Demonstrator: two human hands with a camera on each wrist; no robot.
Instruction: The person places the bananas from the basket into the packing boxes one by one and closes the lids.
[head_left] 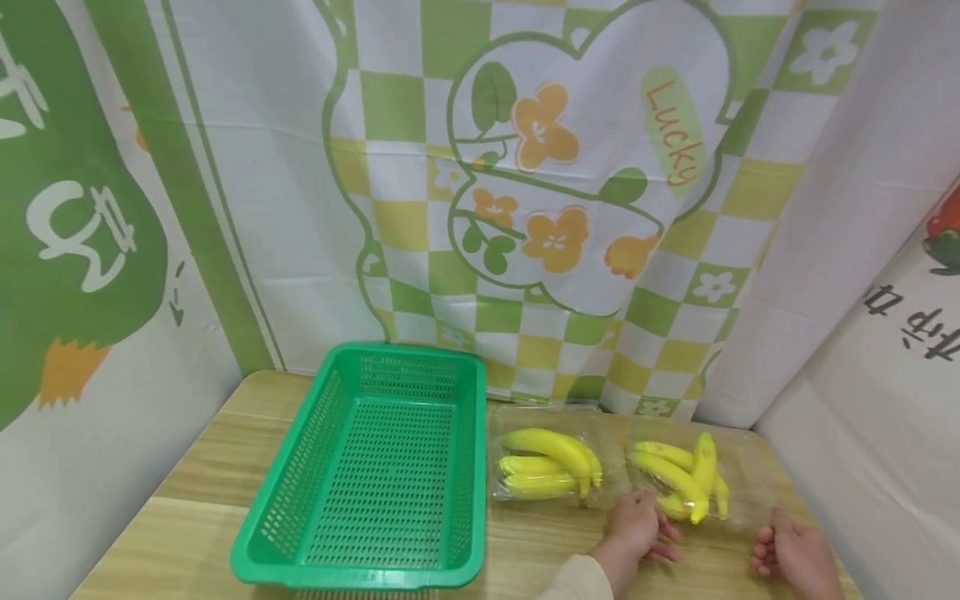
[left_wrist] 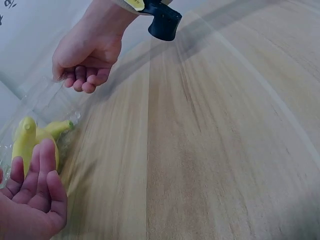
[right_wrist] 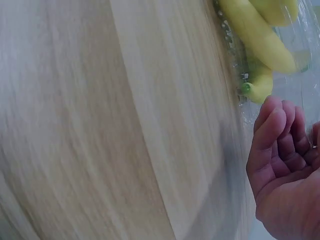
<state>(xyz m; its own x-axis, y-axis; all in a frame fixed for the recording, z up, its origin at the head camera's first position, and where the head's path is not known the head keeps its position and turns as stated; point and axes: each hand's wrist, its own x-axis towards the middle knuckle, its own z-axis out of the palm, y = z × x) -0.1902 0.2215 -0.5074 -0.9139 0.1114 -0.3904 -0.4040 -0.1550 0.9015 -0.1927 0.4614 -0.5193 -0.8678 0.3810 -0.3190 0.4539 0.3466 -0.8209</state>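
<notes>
A clear plastic tray (head_left: 742, 467) holds several yellow bananas (head_left: 675, 479) on the right part of the table. At its near left corner, my left hand (head_left: 633, 525) pinches the plastic edge, with its other fingers loosely spread. My right hand (head_left: 798, 554) grips the near right corner, its remaining fingers curled in. The left wrist view has both hands, the right hand (left_wrist: 90, 55) meeting the tray's edge there. In the right wrist view, the thumb's contact with the plastic is cut off. A second clear tray (head_left: 547, 408) with bananas stands just left of the first.
A large green perforated basket (head_left: 367, 577) stands left of the trays on the wooden table (head_left: 187, 483). Patterned curtains (head_left: 405, 208) enclose the table at the back and sides, close behind the basket and trays.
</notes>
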